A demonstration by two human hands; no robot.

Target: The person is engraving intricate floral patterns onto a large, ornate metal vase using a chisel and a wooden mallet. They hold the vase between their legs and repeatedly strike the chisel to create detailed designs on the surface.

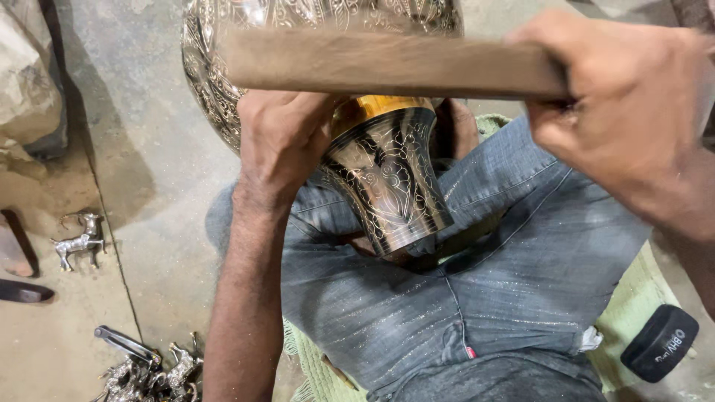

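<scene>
A large engraved brass vase (387,179) lies across my lap, its black-and-gold flared base pointing toward me and its round body (208,67) away. My left hand (281,138) is pressed against the vase's neck, fingers curled there; what they hold is hidden. My right hand (633,97) grips one end of a flat wooden stick (387,65) held level above the vase. I sit cross-legged in grey jeans (462,290).
A small silver metal animal figure (80,242) stands on the concrete floor at left. A heap of similar figures with a metal tool (145,368) lies at the lower left. A black pad-like object (659,342) rests on green cloth (633,298) at right.
</scene>
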